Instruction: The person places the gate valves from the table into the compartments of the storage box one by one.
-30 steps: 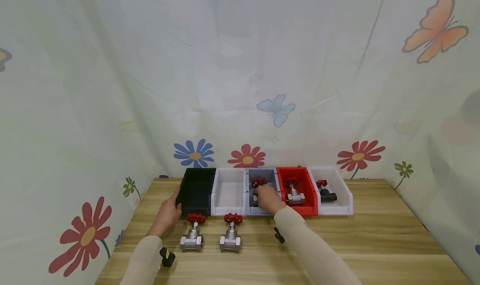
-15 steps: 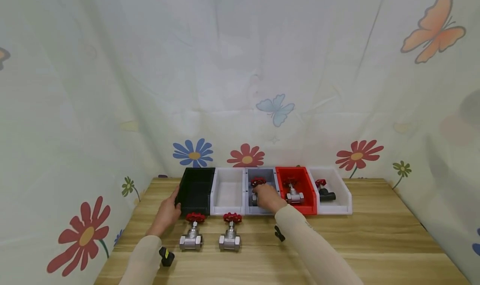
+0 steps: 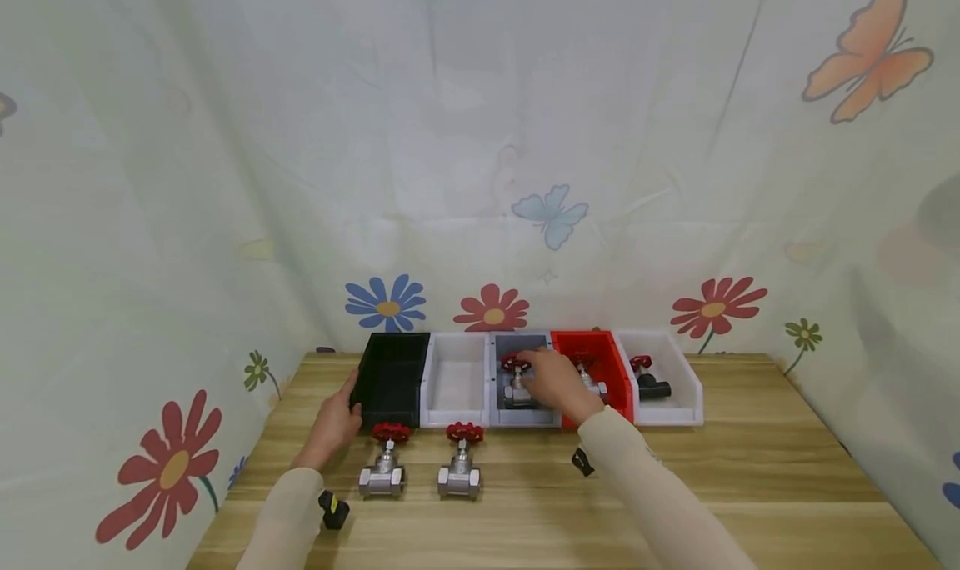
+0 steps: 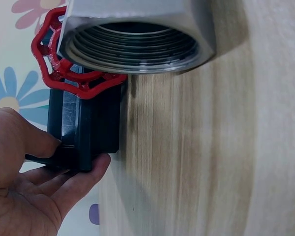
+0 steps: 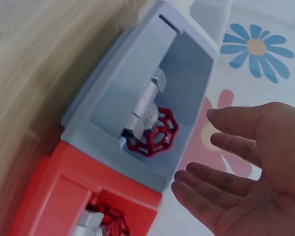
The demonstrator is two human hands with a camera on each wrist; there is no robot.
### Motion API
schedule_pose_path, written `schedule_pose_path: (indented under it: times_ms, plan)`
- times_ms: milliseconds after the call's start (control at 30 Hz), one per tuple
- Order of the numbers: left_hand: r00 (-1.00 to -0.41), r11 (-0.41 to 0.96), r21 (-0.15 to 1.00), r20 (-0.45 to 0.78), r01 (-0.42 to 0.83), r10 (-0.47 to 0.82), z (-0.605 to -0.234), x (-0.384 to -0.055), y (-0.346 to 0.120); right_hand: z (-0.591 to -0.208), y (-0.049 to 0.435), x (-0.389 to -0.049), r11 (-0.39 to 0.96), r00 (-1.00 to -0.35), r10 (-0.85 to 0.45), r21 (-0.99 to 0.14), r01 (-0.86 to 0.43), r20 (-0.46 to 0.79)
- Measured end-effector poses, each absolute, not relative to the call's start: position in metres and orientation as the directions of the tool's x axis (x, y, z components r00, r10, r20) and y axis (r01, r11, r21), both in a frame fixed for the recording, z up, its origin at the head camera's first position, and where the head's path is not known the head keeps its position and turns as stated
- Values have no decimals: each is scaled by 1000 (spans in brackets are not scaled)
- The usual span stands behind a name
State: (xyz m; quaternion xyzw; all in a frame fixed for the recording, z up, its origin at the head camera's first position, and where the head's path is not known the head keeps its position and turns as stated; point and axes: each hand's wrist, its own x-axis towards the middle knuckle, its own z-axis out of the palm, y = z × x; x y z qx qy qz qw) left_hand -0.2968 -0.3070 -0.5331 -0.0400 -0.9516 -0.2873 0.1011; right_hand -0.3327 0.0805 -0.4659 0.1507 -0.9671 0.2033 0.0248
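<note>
My left hand holds the left side of the black bin. In the left wrist view, its thumb and fingers pinch the corner of that bin's wall. My right hand hovers over the grey bin and overlaps the red bin's edge. Its fingers are spread and hold nothing in the right wrist view. Inside the grey bin lies a metal gate valve with a red handwheel. Two similar gate valves stand in front of the bins, a left one and a right one.
A white bin sits between the black and grey ones. The red bin holds a gate valve. At the row's right end, another white bin contains a black pipe fitting with a red handwheel. A patterned curtain hangs behind.
My right hand has released the gate valve in the grey bin and moved up and right, with its fingers opening. My left hand stays on the black bin.
</note>
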Motion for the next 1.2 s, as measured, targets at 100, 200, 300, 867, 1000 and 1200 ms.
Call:
schedule_pose_path:
  times_ms: [100,200,300,867,1000,1200]
  plan:
    - [-975,833,536,220,139,22,-534,-297,-307,-462,88,-331,872,-952,-279,-382,-305,123]
    - [-975,833,536,220,139,21,-534,-296,-307,-458,96,-328,874,-947,-288,-367,-319,139]
    - [-976,830,539,218,142,25,-535,-296,-306,-454,105,-323,876,-947,-286,-362,-320,146]
    - [-976,837,529,216,138,24,-536,-300,-310,-440,158,-308,857,-882,-316,-293,-424,350]
    - [-976,838,528,215,139,26,-536,-300,-308,-441,176,-306,873,-889,-288,-284,-397,355]
    - [-977,833,537,214,134,19,-536,-299,-307,-448,209,-303,889,-898,-251,-282,-362,362]
